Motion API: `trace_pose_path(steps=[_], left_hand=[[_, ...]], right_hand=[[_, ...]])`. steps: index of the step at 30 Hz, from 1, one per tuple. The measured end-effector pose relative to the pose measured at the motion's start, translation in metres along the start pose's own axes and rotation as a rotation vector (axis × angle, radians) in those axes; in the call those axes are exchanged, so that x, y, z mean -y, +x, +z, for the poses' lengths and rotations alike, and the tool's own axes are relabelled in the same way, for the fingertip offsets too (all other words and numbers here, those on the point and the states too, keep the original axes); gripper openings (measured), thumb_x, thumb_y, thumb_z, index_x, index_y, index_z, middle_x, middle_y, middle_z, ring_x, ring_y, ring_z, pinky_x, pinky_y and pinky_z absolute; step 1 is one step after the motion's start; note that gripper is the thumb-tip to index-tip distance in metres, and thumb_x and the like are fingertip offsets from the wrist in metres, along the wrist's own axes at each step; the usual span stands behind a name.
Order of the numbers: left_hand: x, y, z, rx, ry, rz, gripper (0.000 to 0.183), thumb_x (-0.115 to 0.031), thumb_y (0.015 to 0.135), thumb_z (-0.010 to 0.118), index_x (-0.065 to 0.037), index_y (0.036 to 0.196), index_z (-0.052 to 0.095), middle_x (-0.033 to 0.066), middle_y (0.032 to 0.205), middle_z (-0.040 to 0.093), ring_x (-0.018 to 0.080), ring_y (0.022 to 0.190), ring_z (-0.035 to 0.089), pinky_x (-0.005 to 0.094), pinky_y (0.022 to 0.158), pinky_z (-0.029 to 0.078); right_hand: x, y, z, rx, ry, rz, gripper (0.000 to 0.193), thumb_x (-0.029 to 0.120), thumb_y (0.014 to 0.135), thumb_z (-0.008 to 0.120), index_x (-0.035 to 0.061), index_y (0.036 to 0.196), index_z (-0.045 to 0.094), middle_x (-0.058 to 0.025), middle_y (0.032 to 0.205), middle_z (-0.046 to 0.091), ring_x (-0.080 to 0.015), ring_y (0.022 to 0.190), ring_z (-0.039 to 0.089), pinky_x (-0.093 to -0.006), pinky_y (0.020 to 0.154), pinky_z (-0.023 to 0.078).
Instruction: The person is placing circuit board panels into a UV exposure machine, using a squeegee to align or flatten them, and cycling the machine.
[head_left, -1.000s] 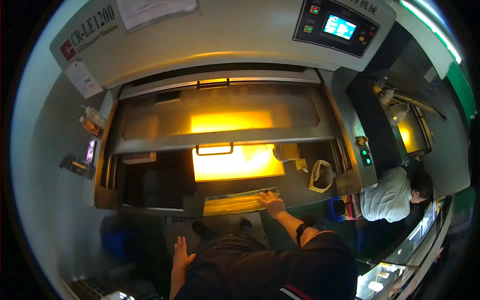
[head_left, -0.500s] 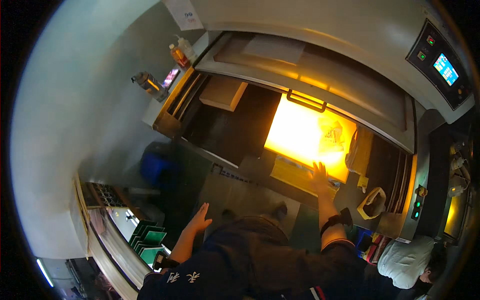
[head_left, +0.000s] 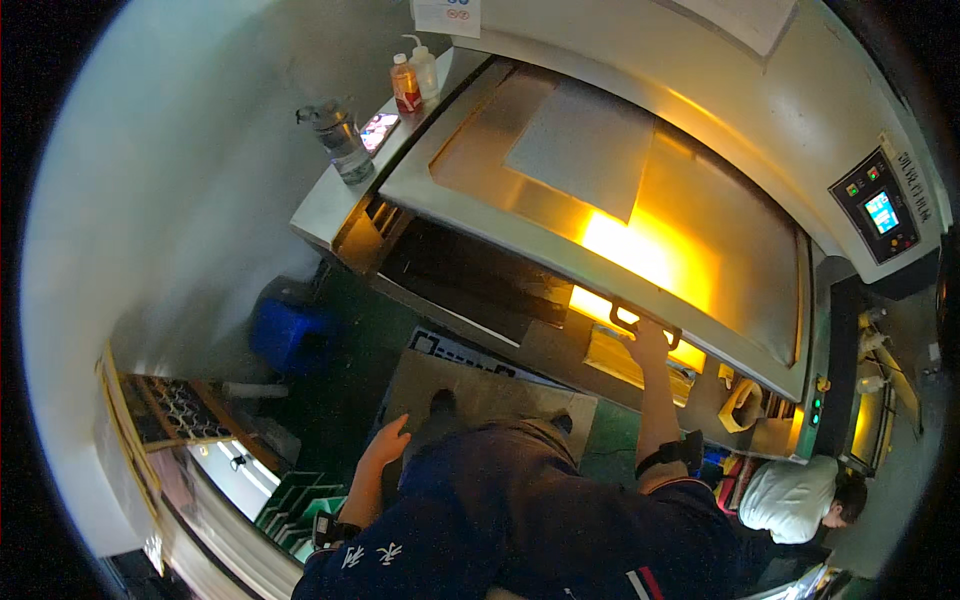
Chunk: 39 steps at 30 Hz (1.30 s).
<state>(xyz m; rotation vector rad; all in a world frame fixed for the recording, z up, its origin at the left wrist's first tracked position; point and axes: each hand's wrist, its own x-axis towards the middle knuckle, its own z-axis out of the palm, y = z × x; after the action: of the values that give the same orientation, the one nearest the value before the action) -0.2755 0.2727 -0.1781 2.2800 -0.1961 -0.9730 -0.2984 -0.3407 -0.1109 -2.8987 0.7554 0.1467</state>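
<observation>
My right hand point(head_left: 650, 339) is at the dark handle point(head_left: 621, 317) on the front edge of a wide metal lid point(head_left: 475, 150), its fingers curled around the bar. Under that edge a strip of the bright yellow-lit panel point(head_left: 592, 304) shows; the lid hides most of it. Just below lies a yellowish flat piece point(head_left: 612, 357). My left hand point(head_left: 384, 441) hangs at my side over the floor, fingers apart, holding nothing. Dark bands circle both wrists.
Left of the lid, a ledge bears a clear bottle point(head_left: 347, 150), a phone point(head_left: 380, 132), an orange bottle point(head_left: 406, 86) and a squeeze bottle point(head_left: 425, 70). A yellowish ring point(head_left: 741, 404) lies on the right. Another person point(head_left: 790, 500) is at lower right; a blue bin point(head_left: 290, 332) stands left.
The lid has come down toward me over the lit panel. My right hand has gone from the panel's near edge to the handle. The left hand still hangs open.
</observation>
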Motion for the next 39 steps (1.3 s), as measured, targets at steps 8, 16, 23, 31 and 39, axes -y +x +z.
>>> trace_pose_path(steps=[8, 16, 23, 31, 39], left_hand=[[0.023, 0.095, -0.121, 0.16, 0.205, 0.383, 0.057, -0.028, 0.092, 0.057, -0.003, 0.142, 0.044, 0.0194, 0.141, 0.05, 0.0343, 0.132, 0.046, 0.0416, 0.11, 0.037], [-0.127, 0.191, -0.18, 0.209, -0.345, 0.645, 0.06, -0.027, 0.09, 0.065, -0.003, 0.141, 0.045, 0.0192, 0.139, 0.052, 0.0332, 0.129, 0.049, 0.0418, 0.104, 0.042], [-0.259, 0.346, -0.125, -0.249, 0.014, 0.679, 0.08, -0.042, 0.083, 0.07, -0.005, 0.145, 0.038, 0.0237, 0.151, 0.033, 0.0398, 0.141, 0.028, 0.0549, 0.112, 0.025], [-0.358, 0.313, -0.064, -0.656, 0.586, 0.204, 0.11, -0.076, 0.073, 0.059, -0.004, 0.15, 0.028, 0.0284, 0.151, 0.028, 0.0506, 0.14, 0.018, 0.0623, 0.115, 0.006], [-0.371, 0.372, -0.143, -0.472, 0.641, -0.032, 0.117, -0.071, 0.049, 0.082, 0.003, 0.133, 0.047, 0.0228, 0.136, 0.05, 0.0384, 0.125, 0.052, 0.0543, 0.098, 0.046]], right_hand=[[0.05, -0.09, -0.014, 0.441, -0.098, 0.208, 0.056, 0.06, 0.069, 0.074, 0.0082, 0.091, 0.075, -0.017, 0.092, 0.072, -0.0329, 0.089, 0.068, -0.0425, 0.081, 0.053], [0.131, -0.153, -0.217, 0.212, -0.23, 0.411, 0.064, 0.066, 0.064, 0.075, 0.0057, 0.084, 0.075, -0.0203, 0.08, 0.07, -0.0342, 0.083, 0.069, -0.0449, 0.078, 0.054], [0.132, -0.141, -0.311, -0.265, -0.153, 0.209, 0.038, 0.039, 0.064, 0.084, 0.0059, 0.064, 0.065, -0.0136, 0.061, 0.06, -0.0357, 0.06, 0.058, -0.0455, 0.057, 0.045], [0.081, -0.108, -0.347, -0.781, -0.212, -0.208, 0.026, 0.022, 0.059, 0.078, 0.0118, 0.08, 0.066, -0.0034, 0.067, 0.061, -0.0249, 0.056, 0.055, -0.0339, 0.055, 0.041], [0.057, -0.072, -0.411, -1.006, -0.353, -0.354, 0.033, 0.028, 0.053, 0.079, 0.016, 0.079, 0.064, -0.0014, 0.068, 0.061, -0.0254, 0.062, 0.061, -0.0381, 0.058, 0.049]])
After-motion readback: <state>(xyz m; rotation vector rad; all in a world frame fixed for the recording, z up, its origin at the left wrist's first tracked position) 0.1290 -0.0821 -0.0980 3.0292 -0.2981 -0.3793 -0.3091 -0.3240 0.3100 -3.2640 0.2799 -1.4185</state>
